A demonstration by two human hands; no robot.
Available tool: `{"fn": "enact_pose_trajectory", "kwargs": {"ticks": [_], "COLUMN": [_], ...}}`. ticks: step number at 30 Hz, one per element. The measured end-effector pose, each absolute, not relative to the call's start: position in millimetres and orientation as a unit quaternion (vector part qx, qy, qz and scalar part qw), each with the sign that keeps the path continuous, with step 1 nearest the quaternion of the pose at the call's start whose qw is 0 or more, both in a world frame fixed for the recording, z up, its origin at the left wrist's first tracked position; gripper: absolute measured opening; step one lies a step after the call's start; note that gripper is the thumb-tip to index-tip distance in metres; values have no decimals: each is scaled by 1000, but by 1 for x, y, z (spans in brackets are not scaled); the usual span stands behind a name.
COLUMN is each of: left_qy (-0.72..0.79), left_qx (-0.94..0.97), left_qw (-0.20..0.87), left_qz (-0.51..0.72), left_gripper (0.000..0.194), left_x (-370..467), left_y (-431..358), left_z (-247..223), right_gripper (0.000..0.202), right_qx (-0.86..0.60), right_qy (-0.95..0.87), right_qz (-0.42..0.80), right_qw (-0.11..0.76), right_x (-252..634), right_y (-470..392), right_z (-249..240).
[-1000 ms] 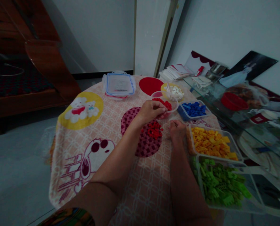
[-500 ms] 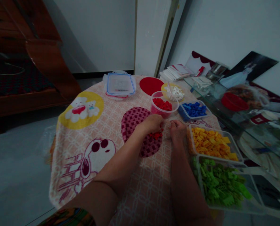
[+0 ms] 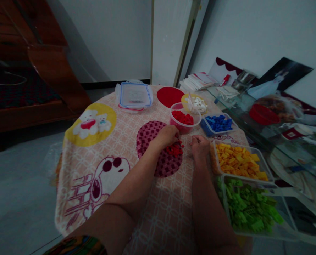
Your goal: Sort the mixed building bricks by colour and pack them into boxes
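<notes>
My left hand [image 3: 167,136] reaches over a small pile of red toy bricks [image 3: 175,149] on the patterned tablecloth. Its fingers are bent down at the pile's far edge, and whatever is between the fingertips is hidden. Just to the right, my right hand [image 3: 200,146] rests on the cloth with its fingers curled together; I cannot see what they hold, if anything. A round clear tub [image 3: 170,122] of red bricks stands beyond both hands. Close by the right hand is a clear box [image 3: 261,156] of yellow bricks.
Green bricks fill another box [image 3: 290,219] at the near right. A smaller box [image 3: 233,130] holds blue bricks, and white pieces [image 3: 199,104] lie behind it. A lidded container [image 3: 135,95] sits at the back left. Beyond the table's right edge is a cluttered glass shelf [image 3: 243,118].
My left hand has shifted slightly left and away from me, uncovering more of the red brick pile. The right hand stays where it was.
</notes>
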State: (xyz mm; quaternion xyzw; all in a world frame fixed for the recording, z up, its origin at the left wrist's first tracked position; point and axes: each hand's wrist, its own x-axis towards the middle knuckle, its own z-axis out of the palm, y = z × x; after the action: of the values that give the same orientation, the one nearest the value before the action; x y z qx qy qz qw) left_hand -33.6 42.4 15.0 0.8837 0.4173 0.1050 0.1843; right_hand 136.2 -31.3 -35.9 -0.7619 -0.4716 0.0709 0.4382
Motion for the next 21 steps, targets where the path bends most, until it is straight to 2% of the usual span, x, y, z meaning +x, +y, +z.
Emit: {"fn": "enact_pose_trajectory", "kwargs": {"ticks": [8,15,21], "left_qy": [416,438,425], "left_qx": [878,870,872], "left_qw": [213,206,222], "left_qz": [103,97,92], "left_gripper": [37,24,26], "left_x": [-47,-40,-37], "left_y": [48,46,43], "left_z": [20,16,19], "right_gripper": [31,31,32], "right_qx": [-764,-767,-767], "right_qy": [-474,-471,-472], "right_qz": [69,68,70], "right_qw": [432,431,429], "right_x": [140,138,137], "right_y": [-28,-29,-30], "right_z": [-39,-37,-36]}}
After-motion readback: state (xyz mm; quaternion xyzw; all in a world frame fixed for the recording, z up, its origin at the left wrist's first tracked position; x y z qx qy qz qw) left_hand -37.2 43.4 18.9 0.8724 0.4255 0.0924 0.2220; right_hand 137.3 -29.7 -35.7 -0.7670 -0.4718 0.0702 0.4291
